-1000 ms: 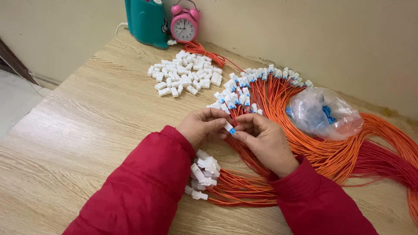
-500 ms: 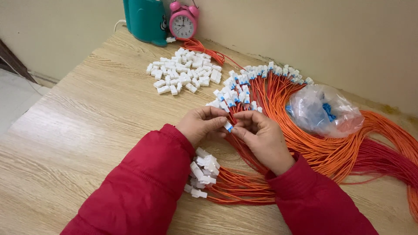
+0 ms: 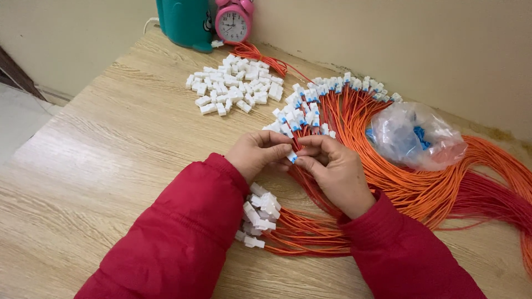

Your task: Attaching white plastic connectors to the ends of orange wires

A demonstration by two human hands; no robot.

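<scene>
hands (image 3: 299, 158) pinch small white connector (image 3: 291, 157)

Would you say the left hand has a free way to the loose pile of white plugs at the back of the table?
Probably yes. Only bare table lies between the left hand and the white plugs, with nothing standing in the way. But its fingers pinch a small connector together with the right hand, so it isn't empty.

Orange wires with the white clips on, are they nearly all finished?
Not nearly. A small bunch of capped wires lies done by the left sleeve. The left hand and right hand pinch one blue-tipped wire end together. Many blue-tipped wires fan out behind, and a pile of loose white clips waits on the wooden table.
</scene>
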